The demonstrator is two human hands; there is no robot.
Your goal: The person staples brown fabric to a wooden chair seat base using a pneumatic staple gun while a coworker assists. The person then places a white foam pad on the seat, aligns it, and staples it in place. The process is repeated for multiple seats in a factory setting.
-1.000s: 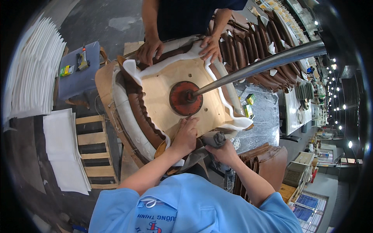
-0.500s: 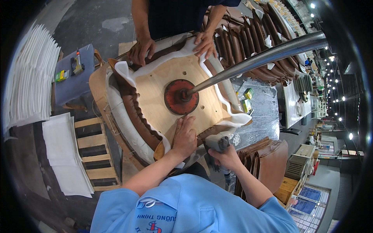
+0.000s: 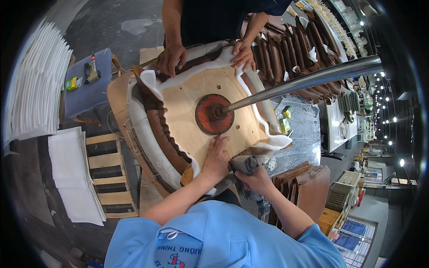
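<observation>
A plywood seat panel [image 3: 185,107] lies in front of me, with brown leather [image 3: 156,118] and white lining [image 3: 190,76] gathered along its edges. On its near part my left hand [image 3: 216,161] rests flat, fingers stretched out just below the round red plate [image 3: 203,117]. My right hand [image 3: 255,179] grips a grey staple gun [image 3: 245,165], its nose against the near edge of the leather-wrapped panel. A metal pole [image 3: 304,82] presses onto the red plate. Opposite me, a co-worker's two hands [image 3: 172,60] hold down the far edge of the cover.
Stacked brown leather covers [image 3: 290,58] lie at the far right, more brown pieces [image 3: 308,187] at the near right. White sheets [image 3: 73,174] rest beside a wooden pallet [image 3: 107,178] on the left. Another staple gun [image 3: 92,71] lies on a blue-grey stool [image 3: 89,100].
The staple gun in my right hand has moved a little left along the near edge, closer to my left hand. My left hand stays flat on the plywood. The whole view has shifted slightly.
</observation>
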